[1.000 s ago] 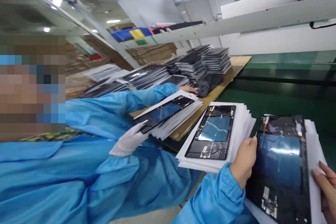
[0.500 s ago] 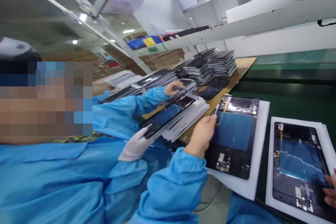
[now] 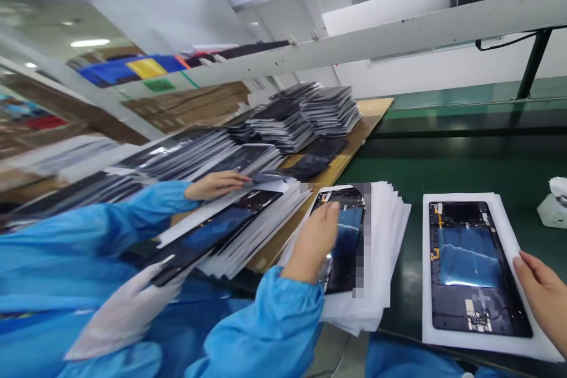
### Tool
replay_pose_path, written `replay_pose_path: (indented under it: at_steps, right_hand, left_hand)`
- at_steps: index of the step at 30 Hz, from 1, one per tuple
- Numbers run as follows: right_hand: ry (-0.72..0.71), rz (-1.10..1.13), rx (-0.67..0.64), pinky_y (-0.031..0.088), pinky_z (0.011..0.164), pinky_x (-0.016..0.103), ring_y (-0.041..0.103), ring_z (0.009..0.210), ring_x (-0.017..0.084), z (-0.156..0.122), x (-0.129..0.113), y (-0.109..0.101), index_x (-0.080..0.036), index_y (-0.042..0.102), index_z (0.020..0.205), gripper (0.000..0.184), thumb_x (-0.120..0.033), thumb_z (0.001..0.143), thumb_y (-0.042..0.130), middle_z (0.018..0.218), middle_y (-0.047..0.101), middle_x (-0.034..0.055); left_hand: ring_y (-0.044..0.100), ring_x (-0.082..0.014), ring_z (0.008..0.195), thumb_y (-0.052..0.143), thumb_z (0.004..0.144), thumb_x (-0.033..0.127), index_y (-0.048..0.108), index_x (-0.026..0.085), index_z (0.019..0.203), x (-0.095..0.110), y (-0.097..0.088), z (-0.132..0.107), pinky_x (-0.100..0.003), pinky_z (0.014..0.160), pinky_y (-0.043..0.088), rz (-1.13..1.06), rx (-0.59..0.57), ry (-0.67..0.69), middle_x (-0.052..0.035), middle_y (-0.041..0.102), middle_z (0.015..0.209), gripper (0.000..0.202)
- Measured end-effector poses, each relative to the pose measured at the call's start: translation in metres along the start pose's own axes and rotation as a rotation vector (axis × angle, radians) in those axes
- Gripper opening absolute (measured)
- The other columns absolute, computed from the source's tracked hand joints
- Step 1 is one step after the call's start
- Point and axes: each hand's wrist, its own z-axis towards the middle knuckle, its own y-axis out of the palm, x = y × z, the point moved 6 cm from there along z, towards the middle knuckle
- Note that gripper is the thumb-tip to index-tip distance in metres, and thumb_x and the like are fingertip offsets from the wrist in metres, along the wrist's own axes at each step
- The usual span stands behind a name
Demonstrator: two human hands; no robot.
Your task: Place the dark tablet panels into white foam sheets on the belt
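Your left hand (image 3: 312,242) lies fingers-out across the dark panel (image 3: 349,236) topping the stack of white sheets (image 3: 385,248) at 6 o'clock. It covers that panel's left half, and a blurred patch hides more. Your right hand (image 3: 543,298), cut off by the frame at 4 o'clock, has its thumb on the edge of a single white sheet (image 3: 502,209). The fingers are hidden, so I cannot tell whether it grips. On that sheet lies the second panel (image 3: 476,269), its long axis running 12 to 6 o'clock, circuit end toward you, on the green worktop (image 3: 465,165). At 8 o'clock a co-worker's gloved hand (image 3: 128,313) and bare hand (image 3: 212,184) handle another panel stack, smeared by motion. Piles of panels (image 3: 305,112) crowd a brown board (image 3: 367,112) at 11 o'clock.
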Motion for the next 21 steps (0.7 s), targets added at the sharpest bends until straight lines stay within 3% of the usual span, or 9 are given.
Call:
replay_pose_path:
  at_steps: [2,4,7,10,14,18,21]
  right_hand:
    - [-0.052,-0.102,-0.018,0.035,0.09,0.038,0.048,0.108,0.029,0.008,-0.014,0.001,-0.019,0.055,0.112,0.055,-0.054,0.072,0.045,0.116,0.055,0.0094]
    - [-0.066,-0.184,-0.047,0.035,0.089,0.038,0.048,0.107,0.029,0.021,-0.017,0.002,-0.016,0.051,0.118,0.06,-0.054,0.072,0.043,0.117,0.054,0.0116]
    - [-0.04,-0.253,-0.088,0.038,0.083,0.04,0.053,0.099,0.031,0.038,-0.014,0.001,-0.011,0.045,0.124,0.069,-0.057,0.072,0.041,0.109,0.058,0.0151]
    - [-0.043,-0.29,-0.164,0.04,0.078,0.036,0.056,0.091,0.028,0.045,-0.016,0.001,-0.012,0.054,0.113,0.062,-0.057,0.073,0.039,0.101,0.062,0.0125]
    - [-0.106,-0.344,-0.186,0.039,0.076,0.034,0.056,0.088,0.027,0.038,-0.029,0.001,-0.017,0.063,0.089,0.044,-0.05,0.077,0.037,0.094,0.063,0.0098]
    - [-0.127,-0.361,-0.092,0.037,0.074,0.037,0.055,0.089,0.03,0.022,-0.043,-0.002,-0.02,0.059,0.094,0.042,-0.049,0.078,0.034,0.098,0.061,0.0113]
    - [-0.125,-0.3,-0.02,0.039,0.07,0.033,0.055,0.086,0.026,0.005,-0.048,-0.006,-0.024,0.056,0.096,0.042,-0.051,0.08,0.028,0.097,0.061,0.0073]
  left_hand:
    - [0.049,-0.0234,0.108,0.035,0.082,0.04,0.058,0.013,0.104,0.037,0.032,-0.028,-0.031,0.094,0.033,-0.221,-0.163,0.066,-0.0113,0.057,0.111,0.042]
    - [0.045,-0.0239,0.113,0.043,0.078,0.042,0.054,0.01,0.112,0.06,0.074,-0.058,-0.03,0.096,0.031,-0.374,-0.326,0.011,-0.0134,0.052,0.119,0.047]
    - [0.047,-0.0269,0.109,0.043,0.079,0.042,0.051,0.008,0.113,0.071,0.13,-0.088,-0.032,0.088,0.035,-0.423,-0.438,-0.125,-0.0189,0.05,0.118,0.048]
    - [0.056,-0.0246,0.09,0.034,0.083,0.037,0.057,0.01,0.087,0.072,0.159,-0.096,-0.03,0.073,0.038,-0.341,-0.489,-0.115,-0.0174,0.06,0.096,0.035]
    - [0.055,-0.0198,0.075,0.033,0.084,0.033,0.052,0.014,0.072,0.075,0.156,-0.091,-0.027,0.063,0.033,-0.216,-0.431,-0.049,-0.0109,0.06,0.078,0.029]
    - [0.054,-0.0185,0.071,0.032,0.085,0.031,0.049,0.017,0.072,0.088,0.135,-0.092,-0.027,0.061,0.031,-0.178,-0.33,-0.007,-0.0079,0.058,0.074,0.026]
    - [0.052,-0.0169,0.066,0.032,0.085,0.036,0.048,0.018,0.075,0.094,0.121,-0.095,-0.027,0.059,0.032,-0.315,-0.267,-0.062,-0.005,0.055,0.07,0.026]
